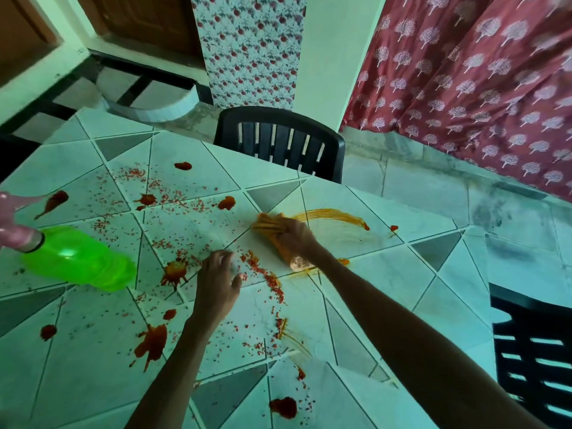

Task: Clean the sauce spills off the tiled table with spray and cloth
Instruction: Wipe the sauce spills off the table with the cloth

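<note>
My right hand (295, 238) grips a sauce-stained orange cloth (272, 230) pressed flat on the tiled table (387, 274). An orange smear (334, 216) arcs to the right of the cloth. My left hand (218, 283) rests on the table with fingers spread, holding nothing, among red crumbs. Red sauce blotches lie around: one (151, 343) near the left forearm, one (283, 407) at the front, one (175, 270) beside the bottle. A green spray bottle (80, 258) with a pink nozzle (15, 218) lies on its side at the left.
A black plastic chair (278, 140) stands at the far edge of the table, another black chair (532, 351) at the right. A red patterned curtain (479, 88) hangs at the back right. Grey floor tiles lie beyond the table's right edge.
</note>
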`<state>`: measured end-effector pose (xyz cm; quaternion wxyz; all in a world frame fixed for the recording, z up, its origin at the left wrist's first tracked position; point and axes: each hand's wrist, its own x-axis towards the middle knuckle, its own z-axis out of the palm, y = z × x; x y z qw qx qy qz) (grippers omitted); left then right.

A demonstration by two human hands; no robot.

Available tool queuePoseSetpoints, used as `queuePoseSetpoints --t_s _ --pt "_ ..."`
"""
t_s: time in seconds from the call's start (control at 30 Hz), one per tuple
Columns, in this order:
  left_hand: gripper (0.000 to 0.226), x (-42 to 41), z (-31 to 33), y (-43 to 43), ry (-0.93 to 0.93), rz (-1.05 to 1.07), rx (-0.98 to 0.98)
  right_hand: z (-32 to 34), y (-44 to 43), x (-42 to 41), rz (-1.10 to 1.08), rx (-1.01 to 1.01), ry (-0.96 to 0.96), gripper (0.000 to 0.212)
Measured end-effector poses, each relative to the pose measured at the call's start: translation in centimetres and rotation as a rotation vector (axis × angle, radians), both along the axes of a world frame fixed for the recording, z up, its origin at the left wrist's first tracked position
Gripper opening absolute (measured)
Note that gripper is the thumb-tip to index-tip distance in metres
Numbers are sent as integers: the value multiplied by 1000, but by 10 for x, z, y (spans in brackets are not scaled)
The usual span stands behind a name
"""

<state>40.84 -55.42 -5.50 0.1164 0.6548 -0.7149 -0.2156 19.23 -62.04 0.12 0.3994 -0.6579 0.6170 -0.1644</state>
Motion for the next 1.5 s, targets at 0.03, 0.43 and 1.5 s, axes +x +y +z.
queuePoseSetpoints --t_s 0.03,0.43,1.5 --pt "49 2 -1 0 5 10 -9 6 8 15 31 37 14 36" --pt "50 17 2 -9 3 58 -36 38 0 -4 -6 8 7 27" --pt "65 45 10 77 -66 -14 12 47 92 -5 -231 142 -472 25"
